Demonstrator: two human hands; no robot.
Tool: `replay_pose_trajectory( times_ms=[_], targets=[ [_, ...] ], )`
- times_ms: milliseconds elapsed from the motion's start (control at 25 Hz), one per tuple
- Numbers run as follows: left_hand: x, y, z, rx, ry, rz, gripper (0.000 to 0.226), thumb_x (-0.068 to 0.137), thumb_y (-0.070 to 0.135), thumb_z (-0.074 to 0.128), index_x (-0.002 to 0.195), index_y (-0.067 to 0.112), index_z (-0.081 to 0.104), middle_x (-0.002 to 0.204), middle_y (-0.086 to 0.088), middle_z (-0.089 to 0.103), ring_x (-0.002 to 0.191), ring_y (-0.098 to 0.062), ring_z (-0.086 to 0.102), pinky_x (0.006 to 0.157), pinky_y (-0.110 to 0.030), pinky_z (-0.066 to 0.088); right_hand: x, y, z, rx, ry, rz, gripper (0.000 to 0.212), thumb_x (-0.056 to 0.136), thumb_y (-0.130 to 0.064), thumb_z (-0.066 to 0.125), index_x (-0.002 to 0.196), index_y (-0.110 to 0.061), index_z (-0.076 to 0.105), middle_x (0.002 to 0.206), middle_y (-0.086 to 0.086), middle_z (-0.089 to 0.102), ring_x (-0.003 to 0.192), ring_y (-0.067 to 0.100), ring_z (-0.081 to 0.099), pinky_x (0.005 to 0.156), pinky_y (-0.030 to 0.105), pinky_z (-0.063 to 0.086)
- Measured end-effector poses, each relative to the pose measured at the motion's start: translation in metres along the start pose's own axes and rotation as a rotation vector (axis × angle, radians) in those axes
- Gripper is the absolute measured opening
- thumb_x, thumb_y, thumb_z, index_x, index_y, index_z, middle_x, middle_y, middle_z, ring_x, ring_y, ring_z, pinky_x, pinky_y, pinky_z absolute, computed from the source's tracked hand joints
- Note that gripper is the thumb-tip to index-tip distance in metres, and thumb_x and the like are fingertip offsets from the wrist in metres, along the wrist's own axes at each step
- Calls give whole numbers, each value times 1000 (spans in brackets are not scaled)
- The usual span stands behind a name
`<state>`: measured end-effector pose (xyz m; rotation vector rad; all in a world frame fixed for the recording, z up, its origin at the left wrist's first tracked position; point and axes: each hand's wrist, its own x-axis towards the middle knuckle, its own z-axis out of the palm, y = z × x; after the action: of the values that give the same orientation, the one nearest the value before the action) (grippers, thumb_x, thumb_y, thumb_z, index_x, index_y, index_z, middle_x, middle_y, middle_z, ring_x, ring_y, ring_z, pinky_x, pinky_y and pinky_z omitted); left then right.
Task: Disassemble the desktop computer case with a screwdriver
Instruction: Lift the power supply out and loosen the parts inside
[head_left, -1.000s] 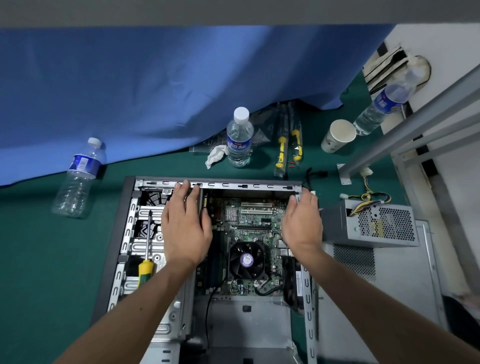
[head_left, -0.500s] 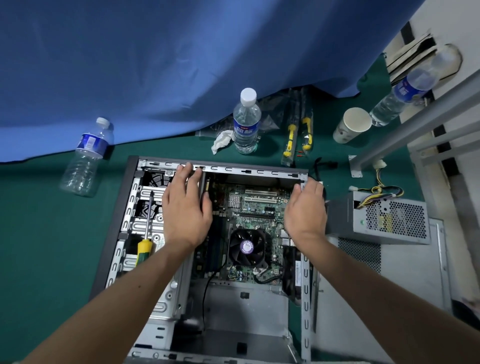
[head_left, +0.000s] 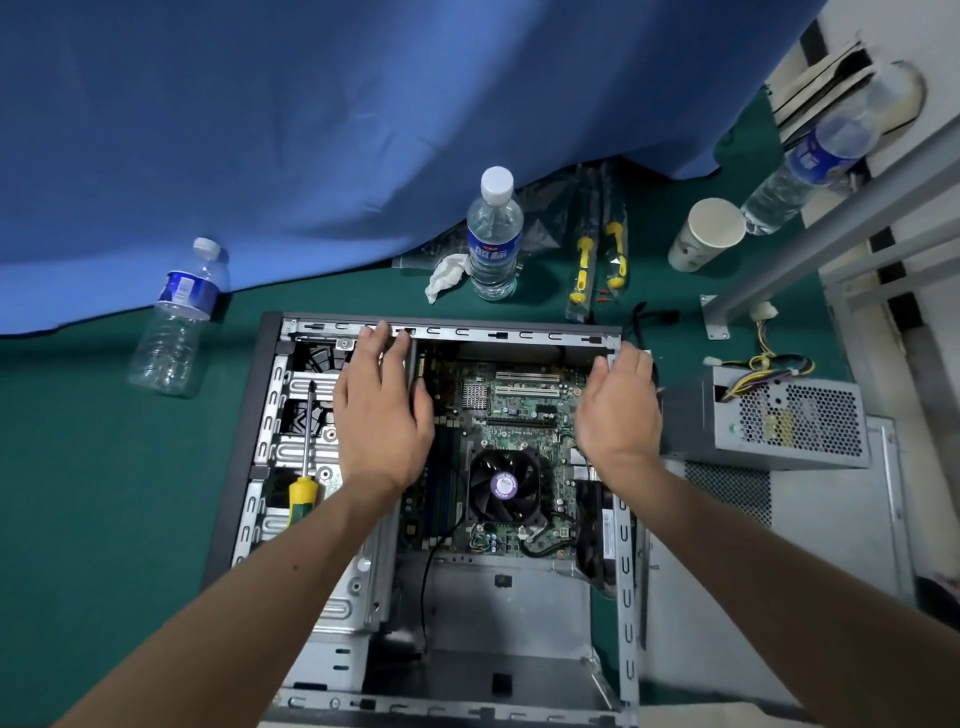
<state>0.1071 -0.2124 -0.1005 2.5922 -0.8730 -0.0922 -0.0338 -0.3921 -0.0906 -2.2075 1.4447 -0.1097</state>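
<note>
Both hands (head_left: 382, 415) (head_left: 618, 410) stay spread over the lidless computer case (head_left: 270, 415), motherboard (head_left: 519, 415) exposed.

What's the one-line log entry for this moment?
left hand open, fingertips at case far rim | right hand open at right corner | screwdriver lying idle in case

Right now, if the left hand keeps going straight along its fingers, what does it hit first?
The left hand points at the far top rail of the computer case; its fingertips already appear to lie on or just over that rail. Beyond it is green mat, then the blue cloth. Height above the rail is unclear.
</note>
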Motion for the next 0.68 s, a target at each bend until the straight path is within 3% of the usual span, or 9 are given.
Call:
replay_pose_trajectory(
  times_ms=[280,400,520,600,680],
  targets=[
    [-2,3,-4,-5,-26,77,50,95,22,52,143,12,43,154,-16,33,146,-29,23,118,-50,23,0,-1,0,-21,6,12,41,105,-31,29,134,-5,41,130,11,46,106,31,54,85,42,44],
    [-4,9,-8,-23,-52,374,44,87,12,60,131,8,58,135,-18,50,129,-34,42,110,-51,35,0,2,1,0,28,-11,42,105,-32,28,134,-5,41,131,12,45,106,32,54,82,39,40],
    [-24,39,-2,29,-364,651,25,85,16,60,108,9,66,106,-8,59,105,-29,52,94,-45,44,0,2,2,-9,31,-10,42,105,-31,29,136,-4,40,133,13,45,108,33,54,85,41,41],
    [-42,65,14,137,-588,734,29,88,24,59,113,10,63,113,-9,55,110,-28,45,101,-44,37,-1,2,1,2,47,-24,41,105,-30,29,134,-3,42,131,14,46,108,35,54,85,41,41],
    [-53,85,35,299,-701,777,36,90,27,58,122,11,60,130,-13,49,124,-31,36,114,-48,22,0,2,2,6,55,-27,40,106,-29,30,133,-3,42,131,15,46,108,37,54,84,41,41]
  ],
)
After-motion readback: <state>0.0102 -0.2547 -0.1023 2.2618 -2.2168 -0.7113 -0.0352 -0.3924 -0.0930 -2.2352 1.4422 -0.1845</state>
